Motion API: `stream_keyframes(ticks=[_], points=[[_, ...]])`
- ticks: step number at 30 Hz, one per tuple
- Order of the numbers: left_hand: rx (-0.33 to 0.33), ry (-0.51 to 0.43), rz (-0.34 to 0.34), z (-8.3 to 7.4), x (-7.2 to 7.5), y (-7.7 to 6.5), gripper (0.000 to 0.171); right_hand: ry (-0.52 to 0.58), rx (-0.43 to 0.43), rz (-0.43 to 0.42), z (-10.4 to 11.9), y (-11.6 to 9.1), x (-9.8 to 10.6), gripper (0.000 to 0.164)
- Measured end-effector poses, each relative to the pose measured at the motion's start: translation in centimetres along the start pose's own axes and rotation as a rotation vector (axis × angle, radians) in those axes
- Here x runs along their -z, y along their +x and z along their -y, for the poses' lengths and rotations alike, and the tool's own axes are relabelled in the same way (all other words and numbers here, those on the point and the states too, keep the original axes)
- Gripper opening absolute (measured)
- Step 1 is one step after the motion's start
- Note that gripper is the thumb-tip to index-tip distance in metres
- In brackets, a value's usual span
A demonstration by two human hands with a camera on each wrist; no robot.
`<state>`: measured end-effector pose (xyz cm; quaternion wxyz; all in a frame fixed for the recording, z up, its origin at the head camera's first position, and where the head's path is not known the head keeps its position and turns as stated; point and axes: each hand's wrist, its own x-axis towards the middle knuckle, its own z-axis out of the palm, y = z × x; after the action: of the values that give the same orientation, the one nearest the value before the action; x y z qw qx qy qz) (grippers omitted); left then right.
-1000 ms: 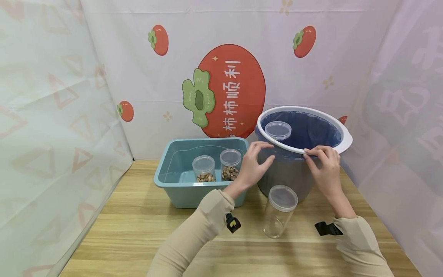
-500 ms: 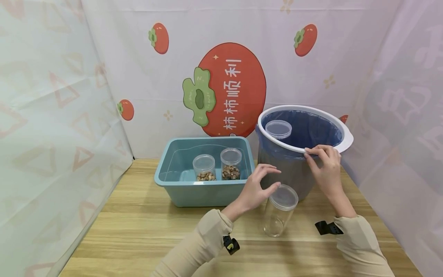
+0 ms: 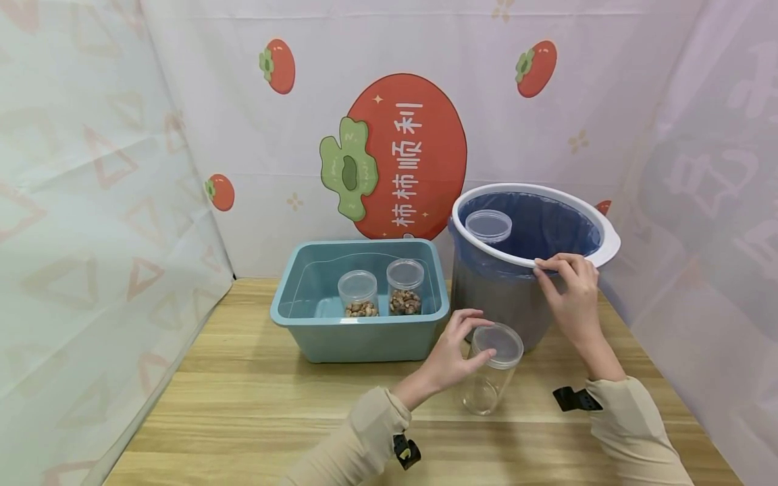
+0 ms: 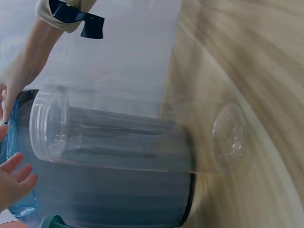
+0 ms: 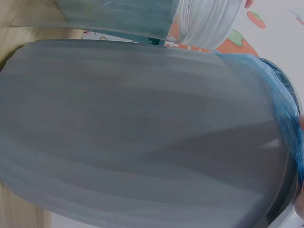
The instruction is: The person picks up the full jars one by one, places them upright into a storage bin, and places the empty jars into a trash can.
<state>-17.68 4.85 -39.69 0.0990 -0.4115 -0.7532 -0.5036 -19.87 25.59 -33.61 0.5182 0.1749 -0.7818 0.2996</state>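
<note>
My left hand (image 3: 446, 354) hovers around the lid of a clear plastic jar (image 3: 486, 385), fingers parted; in the left wrist view its fingertips (image 4: 19, 178) are apart from the lid. That jar stands capped on the table, with no contents visible. My right hand (image 3: 571, 297) pinches the white rim ring (image 3: 510, 259) of a grey trash can (image 3: 486, 287) at its front right. A blue trash bag (image 3: 547, 226) lines the can, its edge folded over outside under the ring. Inside the can, near the left rim, another clear lidded jar (image 3: 488, 226) shows its top.
A blue-green plastic basin (image 3: 365, 343) stands left of the trash can. Two lidded jars, a left one (image 3: 358, 291) and a right one (image 3: 405, 283), stand in it, partly filled with brown nut-like pieces. A printed white cloth (image 3: 292, 135) hangs behind the wooden table (image 3: 243, 405).
My left hand has come down from beside the can's rim to the lid of the jar on the table. My right hand stays at the rim.
</note>
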Motion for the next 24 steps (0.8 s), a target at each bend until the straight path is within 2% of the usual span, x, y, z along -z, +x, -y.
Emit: stream_keyframes(ticks=[6, 13, 24], points=[[0.039, -0.012, 0.020, 0.7, -0.9, -0.8, 0.043, -0.006, 0.002, 0.001, 0.0, 0.0, 0.0, 0.027], [0.048, 0.070, 0.017, 1.1, -1.7, -1.7, 0.055, -0.005, 0.015, 0.001, 0.0, -0.1, 0.0, 0.028], [0.059, 0.114, -0.015, 1.8, -3.1, -2.5, 0.065, -0.014, 0.015, 0.003, 0.0, -0.1, 0.0, 0.028]])
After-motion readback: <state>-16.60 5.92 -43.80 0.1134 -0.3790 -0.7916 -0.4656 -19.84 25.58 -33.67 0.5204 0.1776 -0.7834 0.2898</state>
